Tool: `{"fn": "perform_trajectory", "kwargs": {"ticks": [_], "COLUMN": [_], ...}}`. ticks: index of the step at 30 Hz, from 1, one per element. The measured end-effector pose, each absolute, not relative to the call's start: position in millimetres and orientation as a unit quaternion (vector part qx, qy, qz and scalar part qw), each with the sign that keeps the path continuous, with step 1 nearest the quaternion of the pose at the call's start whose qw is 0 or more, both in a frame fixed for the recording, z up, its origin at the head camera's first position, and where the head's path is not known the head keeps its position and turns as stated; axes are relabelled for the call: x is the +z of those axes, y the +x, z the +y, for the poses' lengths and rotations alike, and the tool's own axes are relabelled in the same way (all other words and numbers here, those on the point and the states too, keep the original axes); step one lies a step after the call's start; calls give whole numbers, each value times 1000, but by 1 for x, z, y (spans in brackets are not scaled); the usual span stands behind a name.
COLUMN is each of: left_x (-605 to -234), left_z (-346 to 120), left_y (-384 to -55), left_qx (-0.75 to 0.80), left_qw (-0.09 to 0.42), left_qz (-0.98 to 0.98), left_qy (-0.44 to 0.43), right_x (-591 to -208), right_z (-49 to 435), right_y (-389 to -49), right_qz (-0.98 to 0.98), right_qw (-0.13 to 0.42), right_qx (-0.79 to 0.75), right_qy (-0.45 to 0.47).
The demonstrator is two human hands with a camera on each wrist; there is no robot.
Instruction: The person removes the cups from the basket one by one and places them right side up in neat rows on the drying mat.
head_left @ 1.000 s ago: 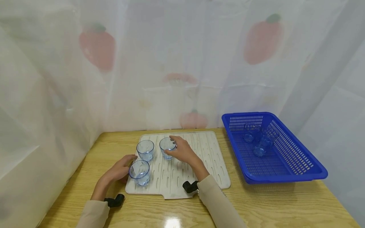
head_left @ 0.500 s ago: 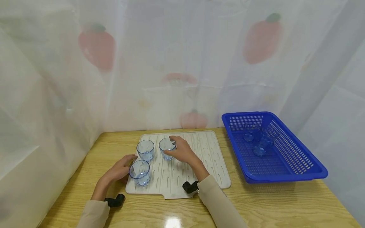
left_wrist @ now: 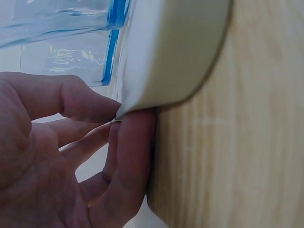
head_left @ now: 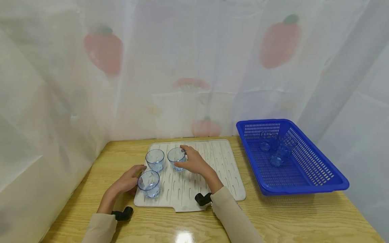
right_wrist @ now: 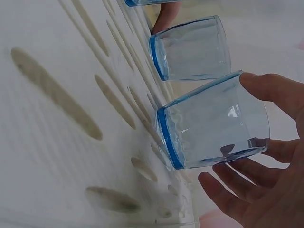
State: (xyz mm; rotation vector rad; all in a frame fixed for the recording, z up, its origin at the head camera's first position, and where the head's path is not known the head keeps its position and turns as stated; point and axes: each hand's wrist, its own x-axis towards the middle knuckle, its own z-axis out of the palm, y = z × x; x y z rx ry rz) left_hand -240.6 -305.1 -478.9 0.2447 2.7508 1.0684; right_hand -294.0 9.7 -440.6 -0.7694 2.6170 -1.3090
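My right hand (head_left: 196, 162) holds a clear blue-tinted drinking glass (head_left: 175, 162) by its upper part, above the ribbed white drying mat (head_left: 209, 175). In the right wrist view the thumb lies at the rim of that glass (right_wrist: 213, 123), with fingers along the opposite side. It leans slightly, its base at or just over the mat; contact is unclear. My left hand (head_left: 126, 181) pinches the mat's left edge (left_wrist: 175, 57) between thumb and index finger. Two similar glasses stand upright on the mat: one at the back left (head_left: 155, 161), another at the front left (head_left: 149, 185).
A blue slotted plastic basket (head_left: 304, 189) stands at the right of the wooden table (head_left: 152, 224), with several glasses (head_left: 276, 160) inside. Pale sheeting (head_left: 194, 60) printed with strawberries hangs behind and at both sides.
The glass in my right hand has shifted slightly left, toward the back-left glass. My left hand, the mat and the other glasses have stayed put.
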Motion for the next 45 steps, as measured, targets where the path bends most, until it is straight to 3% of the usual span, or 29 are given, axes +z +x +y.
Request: {"fn": "perform_trajectory", "kwargs": {"ticks": [15, 45], "left_x": [-480, -480], "left_z": [-305, -306], "left_y": [-241, -241], "left_qx": [358, 353], "left_qw": [92, 79], "left_qz": [926, 929], "left_qy": [76, 83], "right_x": [-434, -356], "right_z": [15, 49], "right_y": [-294, -250], "right_qz": [857, 757], "right_qw": [59, 18], "right_qx": [-440, -569], "right_qy": [-262, -321]}}
